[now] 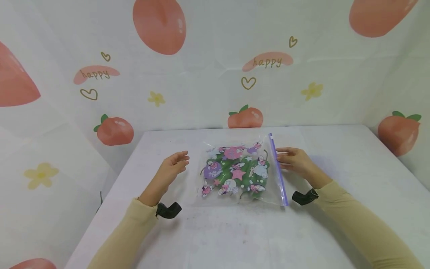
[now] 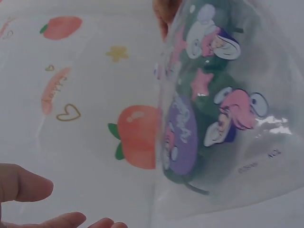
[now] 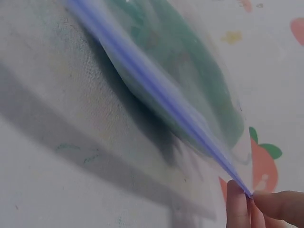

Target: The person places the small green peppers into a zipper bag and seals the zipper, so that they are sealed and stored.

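Observation:
A clear zip bag [image 1: 236,175] printed with pink, purple and white cartoon figures lies on the table, its purple zip strip [image 1: 282,183] along the right side. Through the plastic show green items with thin stems; their kind is hard to tell. At the bag's right edge my right hand [image 1: 297,163] holds the strip, and in the right wrist view the thumb [image 3: 280,205] and a finger pinch its end. My left hand [image 1: 167,173] hovers left of the bag, apart from it, fingers loosely bent and holding nothing. The left wrist view shows its thumb [image 2: 28,185] apart from the fingertips.
A white table [image 1: 215,239] with faint marks carries the bag. Behind and beside it hangs a white cloth [image 1: 201,74] printed with peaches, hearts, flowers and "happy". Each wrist wears a black camera mount [image 1: 169,210].

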Motion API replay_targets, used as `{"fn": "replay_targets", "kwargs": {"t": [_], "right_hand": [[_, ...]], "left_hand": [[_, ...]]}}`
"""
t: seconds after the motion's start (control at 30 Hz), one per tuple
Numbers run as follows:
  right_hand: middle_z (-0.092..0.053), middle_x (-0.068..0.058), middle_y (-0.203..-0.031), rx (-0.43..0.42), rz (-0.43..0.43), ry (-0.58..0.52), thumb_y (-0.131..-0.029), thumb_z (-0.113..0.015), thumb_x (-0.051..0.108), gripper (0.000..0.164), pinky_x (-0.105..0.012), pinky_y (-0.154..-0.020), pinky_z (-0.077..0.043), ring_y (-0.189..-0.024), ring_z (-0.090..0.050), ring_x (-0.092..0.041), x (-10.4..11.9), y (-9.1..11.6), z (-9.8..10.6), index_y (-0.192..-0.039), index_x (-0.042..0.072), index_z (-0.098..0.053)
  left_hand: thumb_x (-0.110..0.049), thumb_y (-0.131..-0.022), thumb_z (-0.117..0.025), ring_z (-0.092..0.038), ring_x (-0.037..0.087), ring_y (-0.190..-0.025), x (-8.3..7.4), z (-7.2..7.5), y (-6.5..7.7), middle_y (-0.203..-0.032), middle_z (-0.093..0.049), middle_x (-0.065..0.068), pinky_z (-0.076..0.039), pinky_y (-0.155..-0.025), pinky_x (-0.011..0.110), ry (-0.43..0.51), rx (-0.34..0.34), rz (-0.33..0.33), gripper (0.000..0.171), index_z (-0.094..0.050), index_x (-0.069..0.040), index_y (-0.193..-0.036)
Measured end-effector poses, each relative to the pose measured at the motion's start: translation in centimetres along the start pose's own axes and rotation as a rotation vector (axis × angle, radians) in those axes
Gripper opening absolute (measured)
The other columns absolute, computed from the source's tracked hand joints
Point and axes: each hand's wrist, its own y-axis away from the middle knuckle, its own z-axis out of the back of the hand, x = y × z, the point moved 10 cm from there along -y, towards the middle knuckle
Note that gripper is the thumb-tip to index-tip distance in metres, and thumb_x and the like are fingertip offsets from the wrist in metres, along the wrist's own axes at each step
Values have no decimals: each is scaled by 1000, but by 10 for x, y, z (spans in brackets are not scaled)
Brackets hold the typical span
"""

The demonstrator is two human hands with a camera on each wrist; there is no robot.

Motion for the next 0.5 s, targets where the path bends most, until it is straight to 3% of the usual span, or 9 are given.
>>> {"fn": "replay_targets", "kwargs": {"t": [0.2, 0.5], "right_hand": [[-62, 7, -90, -20, -20, -22, -95, -54, -2, 56, -20, -77, -55, -82, -64, -2, -1, 5, 4, -143, -16, -29], [-61, 2, -89, -6, -9, -86, -94, -53, -5, 55, -21, -77, -55, -81, -65, -5, -1, 9, 5, -142, -18, -27]], "left_hand": [[-13, -99, -45, -44, 35, -133, 20, -8, -9, -145, -42, 24, -37, -109, 46, -9, 21, 90, 50, -35, 1, -146], [-14, -98, -46, -46, 35, -131, 25, -12, -9, -144, -44, 24, -40, -107, 46, -26, 39, 119, 51, -36, 2, -146]]}}
